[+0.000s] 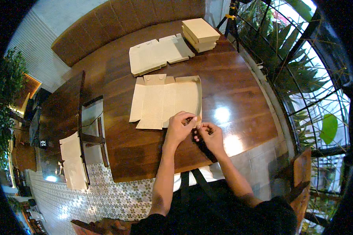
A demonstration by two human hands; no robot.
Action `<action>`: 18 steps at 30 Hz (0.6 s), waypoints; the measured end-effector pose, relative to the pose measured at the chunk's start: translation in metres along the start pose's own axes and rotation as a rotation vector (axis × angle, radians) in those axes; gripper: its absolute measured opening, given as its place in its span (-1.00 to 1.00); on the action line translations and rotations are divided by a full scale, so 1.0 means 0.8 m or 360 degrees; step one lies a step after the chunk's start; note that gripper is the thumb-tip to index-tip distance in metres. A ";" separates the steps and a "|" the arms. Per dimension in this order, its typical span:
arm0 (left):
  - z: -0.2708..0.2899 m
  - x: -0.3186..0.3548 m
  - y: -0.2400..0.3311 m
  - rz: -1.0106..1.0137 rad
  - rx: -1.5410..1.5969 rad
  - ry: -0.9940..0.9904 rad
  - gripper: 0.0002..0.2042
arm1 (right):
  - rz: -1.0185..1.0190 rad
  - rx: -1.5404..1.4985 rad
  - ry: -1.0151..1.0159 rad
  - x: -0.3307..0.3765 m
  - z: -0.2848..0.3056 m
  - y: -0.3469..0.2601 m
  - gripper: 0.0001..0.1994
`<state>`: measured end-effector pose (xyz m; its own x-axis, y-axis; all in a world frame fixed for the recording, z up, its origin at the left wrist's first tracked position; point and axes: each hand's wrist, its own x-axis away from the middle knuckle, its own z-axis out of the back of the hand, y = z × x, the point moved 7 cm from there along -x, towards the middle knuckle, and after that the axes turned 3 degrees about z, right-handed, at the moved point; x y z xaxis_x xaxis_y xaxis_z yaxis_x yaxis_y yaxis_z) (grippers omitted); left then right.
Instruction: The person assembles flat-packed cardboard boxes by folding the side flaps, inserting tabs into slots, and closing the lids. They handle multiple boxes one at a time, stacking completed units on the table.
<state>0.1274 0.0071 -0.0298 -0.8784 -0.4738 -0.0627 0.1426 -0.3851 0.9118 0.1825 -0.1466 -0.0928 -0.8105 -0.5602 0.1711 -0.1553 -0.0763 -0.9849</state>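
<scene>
A flat brown cardboard box blank [161, 100] lies before me on the wooden table, its right-hand side panel [199, 92] folded upward. At the blank's near right corner, my left hand [179, 127] is closed with thumb and fingers pinching the small corner flap. Close beside it, my right hand [210, 137] also pinches at that corner, its other fingers curled. The two hands' fingertips almost meet and partly cover the flap.
Farther back lies a pile of flat box blanks [159, 55]. Folded boxes [200, 33] are stacked at the table's [239, 94] far right. More cardboard [73, 162] rests on another table at left. A brown padded bench [125, 27] runs behind; a wooden chair [302, 184] stands right.
</scene>
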 end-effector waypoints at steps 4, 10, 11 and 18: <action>-0.006 0.000 -0.019 0.0097 0.0309 -0.0031 -0.84 | -0.0008 -0.0256 -0.0015 0.005 -0.001 -0.018 -0.81; -0.002 0.000 -0.010 -0.0012 0.0191 0.0083 -0.87 | -0.0110 -0.0365 0.0046 0.004 0.000 -0.017 -0.78; -0.001 0.000 -0.004 -0.0078 0.0160 0.0105 -0.87 | -0.0060 -0.0352 0.0034 0.003 0.000 -0.019 -0.77; 0.000 0.006 0.009 -0.0131 0.0017 0.0101 -0.87 | -0.0077 -0.0397 0.0038 0.000 0.001 -0.013 -0.77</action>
<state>0.1243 0.0023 -0.0235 -0.8561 -0.4904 -0.1630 0.0660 -0.4167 0.9067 0.1845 -0.1465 -0.0823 -0.8113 -0.5411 0.2216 -0.3266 0.1050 -0.9393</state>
